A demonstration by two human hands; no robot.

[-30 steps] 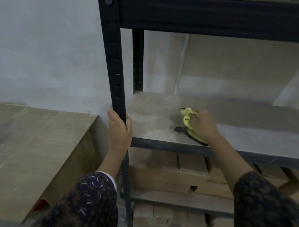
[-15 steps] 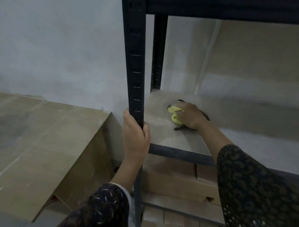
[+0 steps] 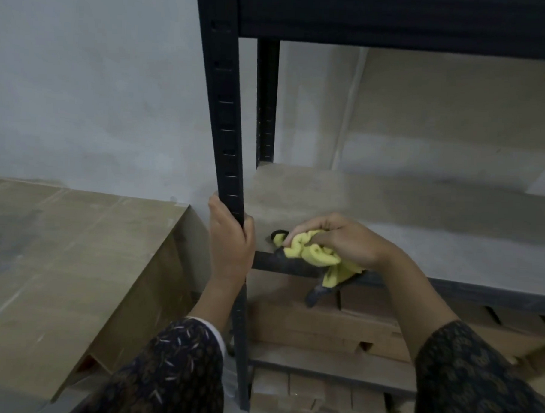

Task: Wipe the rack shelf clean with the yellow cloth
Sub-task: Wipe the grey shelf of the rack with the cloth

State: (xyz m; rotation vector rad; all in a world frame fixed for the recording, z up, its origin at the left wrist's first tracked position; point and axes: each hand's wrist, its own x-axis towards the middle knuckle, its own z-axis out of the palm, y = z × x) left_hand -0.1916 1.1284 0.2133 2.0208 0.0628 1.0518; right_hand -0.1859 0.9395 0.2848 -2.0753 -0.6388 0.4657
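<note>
Mid-wipe, the right hand [image 3: 341, 240] clutches the bunched yellow cloth [image 3: 316, 255] at the rack shelf [image 3: 419, 237]'s front-left corner, beside the black upright post [image 3: 224, 126] gripped by the left hand [image 3: 230, 245]; next, likely a sweep rightward across the dusty board.

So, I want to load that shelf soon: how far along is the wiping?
Done: hard to tell; the shelf shows uneven lighter and darker bands. In hand: the right hand grips the yellow cloth at the front-left corner, draped over the front rail, while the left hand holds the post. Left: likely the stretch to the right.
</note>
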